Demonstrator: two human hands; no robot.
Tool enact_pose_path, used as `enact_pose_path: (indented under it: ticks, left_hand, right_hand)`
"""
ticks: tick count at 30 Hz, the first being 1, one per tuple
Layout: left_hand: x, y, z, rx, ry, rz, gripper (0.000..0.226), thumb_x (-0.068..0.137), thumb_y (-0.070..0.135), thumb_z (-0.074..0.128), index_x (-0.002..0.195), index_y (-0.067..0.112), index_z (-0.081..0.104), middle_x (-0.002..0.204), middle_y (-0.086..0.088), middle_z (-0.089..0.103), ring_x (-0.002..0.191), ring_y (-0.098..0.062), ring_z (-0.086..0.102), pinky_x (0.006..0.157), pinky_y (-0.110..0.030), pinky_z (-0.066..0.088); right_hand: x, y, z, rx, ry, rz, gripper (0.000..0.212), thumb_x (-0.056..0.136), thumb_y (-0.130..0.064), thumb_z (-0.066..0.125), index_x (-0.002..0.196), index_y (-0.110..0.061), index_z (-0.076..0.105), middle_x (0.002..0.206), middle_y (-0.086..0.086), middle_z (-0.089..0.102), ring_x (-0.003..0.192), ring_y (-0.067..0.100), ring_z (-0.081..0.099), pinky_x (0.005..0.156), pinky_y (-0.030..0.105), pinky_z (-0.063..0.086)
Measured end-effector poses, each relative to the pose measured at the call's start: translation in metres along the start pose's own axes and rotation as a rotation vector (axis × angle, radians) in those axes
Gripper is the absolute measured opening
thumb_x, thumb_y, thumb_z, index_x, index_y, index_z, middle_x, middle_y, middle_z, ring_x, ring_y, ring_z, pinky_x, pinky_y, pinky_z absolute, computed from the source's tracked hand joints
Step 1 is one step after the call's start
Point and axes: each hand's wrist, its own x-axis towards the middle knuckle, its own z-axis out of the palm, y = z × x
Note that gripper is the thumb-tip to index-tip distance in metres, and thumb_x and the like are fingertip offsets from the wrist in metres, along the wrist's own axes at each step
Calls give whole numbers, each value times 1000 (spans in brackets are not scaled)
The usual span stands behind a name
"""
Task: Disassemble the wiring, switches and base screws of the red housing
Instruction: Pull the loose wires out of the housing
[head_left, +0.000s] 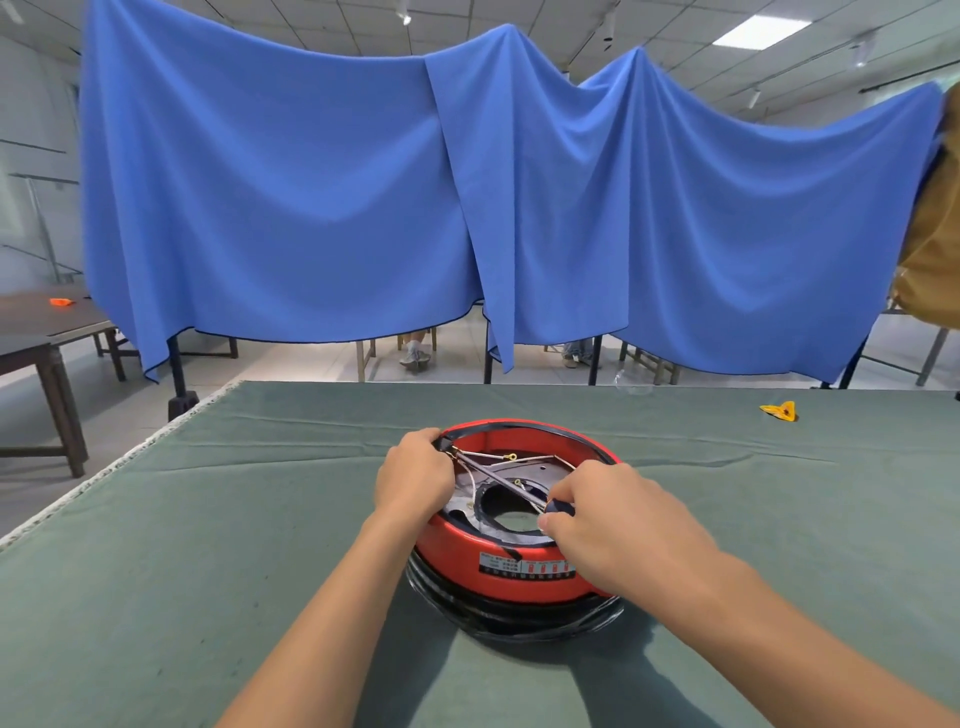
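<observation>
Red housing (519, 564) between left hand (415, 480) and right hand (605, 525).

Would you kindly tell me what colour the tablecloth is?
The tablecloth is dull grey-green, shown in the head view.

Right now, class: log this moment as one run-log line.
left hand: grips housing rim | right hand: holds screwdriver, tip at left inner wall | wires: loose inside
</observation>
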Motion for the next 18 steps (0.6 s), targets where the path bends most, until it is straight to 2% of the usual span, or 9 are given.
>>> enact_pose_path:
  ticks: [6, 9, 13, 16, 18]
  left_hand:
    - [-6, 4, 2, -69, 60, -68, 43, 87, 1, 39, 117, 20, 63, 116, -10, 64, 88, -26, 48, 74, -29, 36]
    - [-7, 4, 4, -125, 83, -109, 40, 89, 2, 39, 117, 17, 63, 117, -10, 64, 101, -31, 54, 78, -31, 37]
    - [-8, 5, 6, -228, 111, -191, 39, 87, 1, 40, 114, 17, 64, 117, -10, 63, 110, -33, 53, 98, -42, 41]
    - [-9, 5, 8, -326, 128, -236, 41, 89, 1, 40, 120, 15, 62, 122, -11, 61, 116, -33, 51, 102, -47, 39]
    - [-12, 7, 10, -389, 134, -255, 39, 88, 1, 40, 115, 15, 65, 117, -14, 63, 116, -34, 51, 101, -50, 39]
  right_hand:
    - [-7, -19, 3, 39, -5, 40, 33, 92, -27, 51, 63, -18, 37, 65, -3, 39, 67, 26, 44, 57, 29, 30]
    - [-9, -27, -1, 83, -54, 80, 32, 91, -25, 51, 63, -18, 37, 64, -1, 42, 68, 27, 49, 60, 28, 33]
    - [-12, -41, -2, 184, -134, 135, 26, 91, -17, 48, 67, -16, 37, 70, 8, 49, 78, 29, 58, 54, 29, 37]
    - [-10, -48, -3, 339, -198, 216, 12, 90, -10, 45, 79, -7, 50, 75, 12, 57, 66, 28, 60, 54, 27, 43]
    - [-8, -52, -7, 469, -280, 297, 15, 91, -6, 42, 92, 1, 56, 70, 17, 58, 63, 30, 63, 60, 31, 49]
